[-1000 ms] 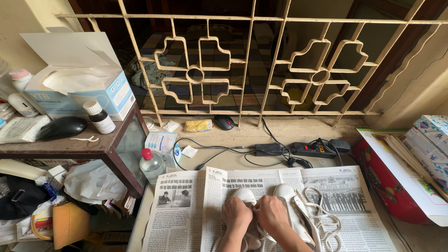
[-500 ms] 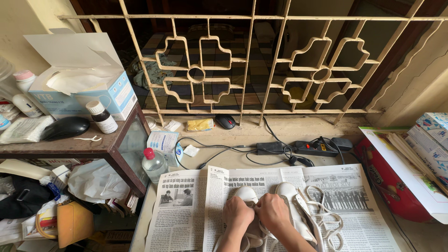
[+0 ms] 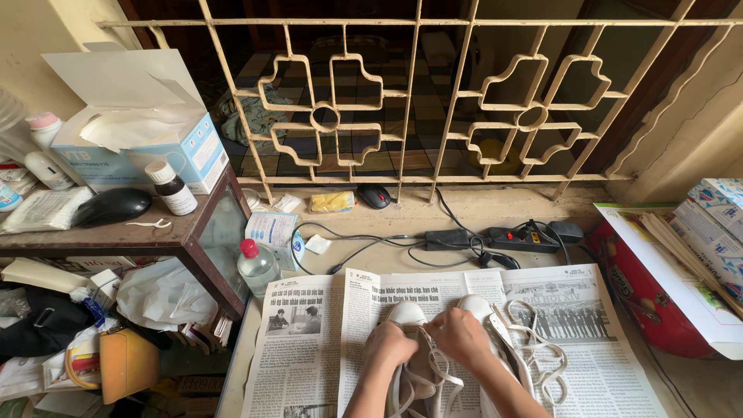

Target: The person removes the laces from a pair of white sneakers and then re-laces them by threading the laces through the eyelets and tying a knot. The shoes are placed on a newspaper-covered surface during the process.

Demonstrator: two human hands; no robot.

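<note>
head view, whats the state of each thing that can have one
left hand: gripping the left shoe's lace
right hand: pinching the same lace
left shoe: partly laced
right shoe: lace loose
newspaper: spread flat
tissue box: flap open
plastic bottle: capped

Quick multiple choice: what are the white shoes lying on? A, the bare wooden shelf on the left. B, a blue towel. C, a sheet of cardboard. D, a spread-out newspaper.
D: the white shoes that both hands work on lie on an open newspaper spread across the table, with printed columns and photos showing on either side of them.
</note>
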